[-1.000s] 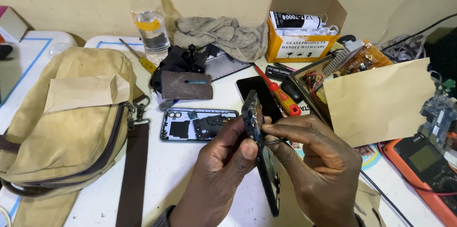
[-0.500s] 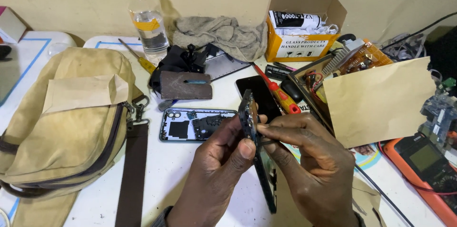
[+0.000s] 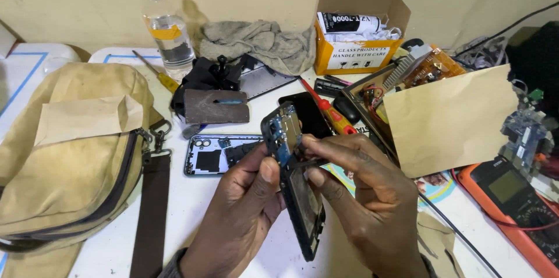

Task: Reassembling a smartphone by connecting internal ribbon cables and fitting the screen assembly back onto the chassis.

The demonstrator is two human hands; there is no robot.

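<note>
We clamp an opened phone frame (image 3: 294, 185) on edge in our left hand (image 3: 244, 208); our right hand (image 3: 361, 196) pinches black tweezers (image 3: 303, 163) against its circuit board.

Opened phone (image 3: 294, 179) — slightly more upright

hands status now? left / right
Left hand: closed on the opened phone, gripping its edge.
Right hand: fingertips pinched at the phone's internals; what they pinch cannot be told.

Single head-worn view, looking steeply down, close over white worktable (image 3: 192, 208), facing wall (image 3: 87, 4)
</note>
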